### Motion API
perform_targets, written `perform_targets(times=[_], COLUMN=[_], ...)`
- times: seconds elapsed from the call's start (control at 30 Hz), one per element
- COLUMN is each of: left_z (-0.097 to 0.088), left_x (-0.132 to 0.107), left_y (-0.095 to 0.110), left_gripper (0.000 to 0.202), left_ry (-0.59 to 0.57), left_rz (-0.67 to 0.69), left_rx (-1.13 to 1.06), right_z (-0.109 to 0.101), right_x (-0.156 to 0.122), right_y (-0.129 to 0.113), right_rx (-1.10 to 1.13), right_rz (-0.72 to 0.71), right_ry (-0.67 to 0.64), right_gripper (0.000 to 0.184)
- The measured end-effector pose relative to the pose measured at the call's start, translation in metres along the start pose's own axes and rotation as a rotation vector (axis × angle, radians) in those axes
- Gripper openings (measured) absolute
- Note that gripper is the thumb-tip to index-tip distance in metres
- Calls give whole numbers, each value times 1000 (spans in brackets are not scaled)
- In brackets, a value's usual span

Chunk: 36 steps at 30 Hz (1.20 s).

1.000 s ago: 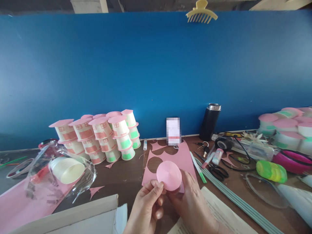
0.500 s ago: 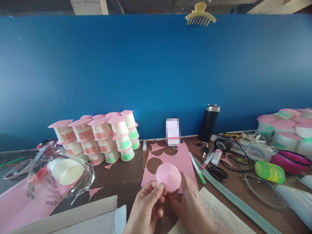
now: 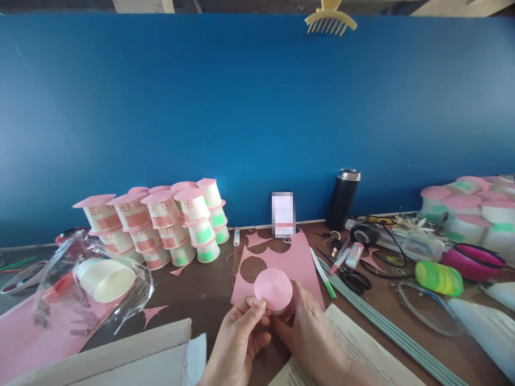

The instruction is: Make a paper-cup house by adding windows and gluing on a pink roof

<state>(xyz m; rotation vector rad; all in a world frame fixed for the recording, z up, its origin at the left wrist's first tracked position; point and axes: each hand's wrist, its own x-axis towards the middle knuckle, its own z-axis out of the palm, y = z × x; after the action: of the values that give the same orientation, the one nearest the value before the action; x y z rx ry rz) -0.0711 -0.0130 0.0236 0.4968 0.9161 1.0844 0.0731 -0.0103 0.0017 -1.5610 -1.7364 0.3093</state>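
A pink paper disc with a faint crease at its centre is held up before me. My left hand is closed on its lower left edge, thumb on top and fingers curled beneath. My right hand curls around its right and lower side, fingers bent. A strip of something reddish shows under the disc, mostly hidden by my hands. Behind it lies a pink paper sheet with round cut-outs. A phone with a blurred screen leans on the wall beyond.
Stacked paper cups with pink tops stand at left, near loose cups in clear plastic. A white box is front left. At right are a black bottle, black-handled scissors, pale green sticks, a pink bowl and more cups.
The view has tilted and shifted slightly, so most things sit a little higher and further left. Both hands keep their hold at the disc, which looks tipped a little flatter.
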Motion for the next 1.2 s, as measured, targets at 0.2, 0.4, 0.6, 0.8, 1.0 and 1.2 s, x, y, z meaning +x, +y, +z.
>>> perform_targets(times=[0.2, 0.4, 0.6, 0.8, 1.0, 1.2], left_z=[0, -2, -3, -3, -2, -1], left_x=[1, 5, 5, 3, 3, 4], left_y=[-1, -2, -4, -5, -4, -5], left_gripper=[37, 38, 35, 36, 36, 33], left_ry=[12, 3, -92, -65, -68, -80], left_rz=[-2, -12, 13, 43, 39, 44], left_rx=[1, 1, 52, 97, 64, 38], right_z=[-1, -11, -28, -26, -26, -27], right_x=[0, -6, -6, 1, 5, 6], right_y=[3, 10, 0, 4, 4, 1], right_rx=[-3, -82, 3, -4, -31, -62], right_rz=[-11, -116, -302, -303, -332, -336], right_ry=[-38, 59, 79, 36, 25, 5], right_gripper=[39, 91, 69, 50, 50, 49])
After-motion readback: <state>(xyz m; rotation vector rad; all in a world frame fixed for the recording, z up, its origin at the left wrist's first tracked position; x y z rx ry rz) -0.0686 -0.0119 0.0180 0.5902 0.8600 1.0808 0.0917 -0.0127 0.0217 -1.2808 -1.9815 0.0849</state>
